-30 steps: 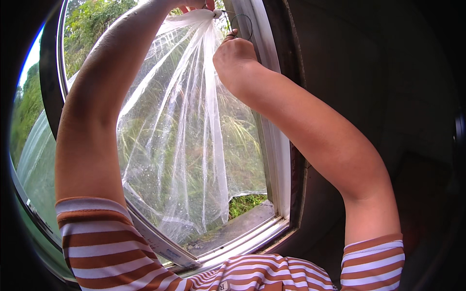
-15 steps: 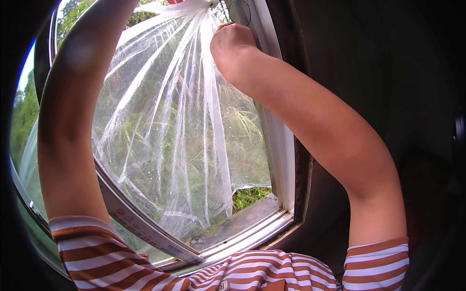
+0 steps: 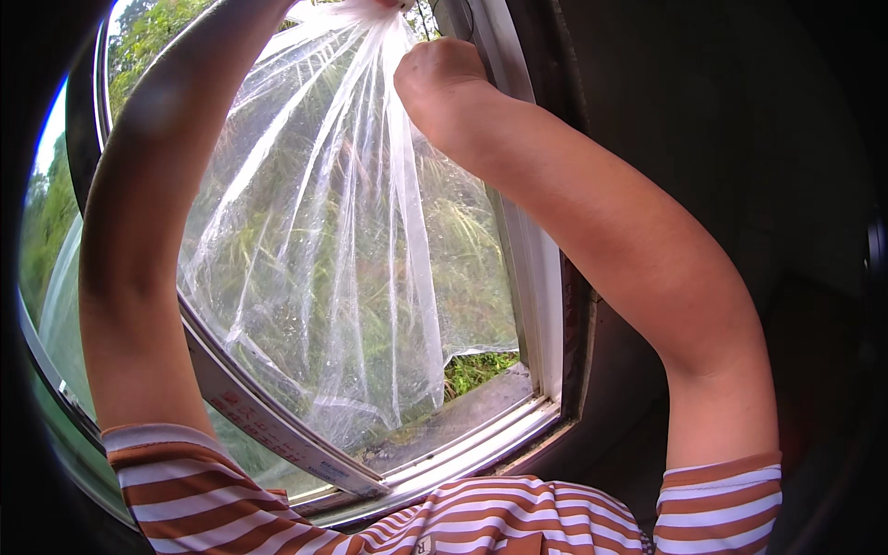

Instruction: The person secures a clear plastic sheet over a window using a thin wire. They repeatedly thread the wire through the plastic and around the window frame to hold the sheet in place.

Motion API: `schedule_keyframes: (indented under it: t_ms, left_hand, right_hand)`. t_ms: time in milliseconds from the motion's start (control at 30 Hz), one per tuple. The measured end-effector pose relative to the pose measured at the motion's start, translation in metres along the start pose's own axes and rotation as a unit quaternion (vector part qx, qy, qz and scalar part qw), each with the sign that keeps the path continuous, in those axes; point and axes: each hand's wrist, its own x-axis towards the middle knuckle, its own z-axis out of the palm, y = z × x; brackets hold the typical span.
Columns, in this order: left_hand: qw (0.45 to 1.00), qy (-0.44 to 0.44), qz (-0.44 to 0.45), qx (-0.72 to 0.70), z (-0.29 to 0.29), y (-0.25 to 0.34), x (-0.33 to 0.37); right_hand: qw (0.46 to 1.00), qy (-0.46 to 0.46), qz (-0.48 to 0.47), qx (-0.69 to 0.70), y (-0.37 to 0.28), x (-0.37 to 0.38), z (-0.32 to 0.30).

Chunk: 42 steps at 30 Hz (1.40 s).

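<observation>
A clear plastic sheet point(image 3: 342, 213) hangs in folds across the open window, gathered into a bunch near the top edge of the view. My left hand point(image 3: 390, 4) is mostly cut off up there, but its fingertips show closed on the bunched plastic. Just right of and below the bunch, my right hand point(image 3: 442, 67) is curled into a fist, its back toward me. A thin dark cord point(image 3: 472, 18) loops down to this fist; the fingers gripping it are hidden behind the hand.
A pale metal window frame point(image 3: 546, 342) runs up the right side and along the sill point(image 3: 462, 439). The sliding sash point(image 3: 277, 421) with a printed label lies at lower left. Green plants point(image 3: 476, 375) grow outside. A dark wall point(image 3: 703, 111) stands at right.
My left forearm has shifted slightly to the right, its fingertips moving along the bunch. My right fist has risen a little and moved slightly left. The cord loop has changed shape.
</observation>
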Motion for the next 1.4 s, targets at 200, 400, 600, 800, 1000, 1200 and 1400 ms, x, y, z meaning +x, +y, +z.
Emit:
schedule_keyframes:
  t_ms: [200, 400, 600, 800, 1000, 1200, 1400]
  left_hand:
    - [0.997, 0.071, 0.006, -0.004, 0.008, -0.005, 0.005]
    - [0.996, 0.043, -0.005, -0.074, 0.008, -0.008, 0.007]
    - [0.992, 0.029, 0.008, -0.119, 0.010, -0.013, 0.007]
    - [0.973, 0.007, -0.047, -0.225, -0.009, -0.035, 0.012]
    - [0.989, -0.051, -0.031, -0.135, -0.005, -0.029, 0.029]
    - [0.991, -0.104, -0.050, -0.073, -0.010, -0.024, 0.014]
    - [0.987, -0.142, -0.044, -0.057, 0.003, -0.023, 0.035]
  right_hand:
    - [0.999, 0.028, 0.010, 0.028, -0.001, -0.004, -0.001]
    - [0.998, 0.024, 0.031, 0.051, -0.003, -0.005, -0.004]
    - [0.997, 0.028, 0.042, 0.058, -0.002, -0.002, -0.001]
    - [0.998, 0.017, 0.043, 0.051, -0.003, -0.001, -0.003]
    - [0.999, -0.003, 0.046, 0.029, 0.005, 0.000, 0.001]
    - [0.999, 0.000, 0.033, 0.032, -0.002, 0.000, -0.003]
    - [0.999, -0.006, 0.039, 0.022, 0.001, -0.002, -0.001]
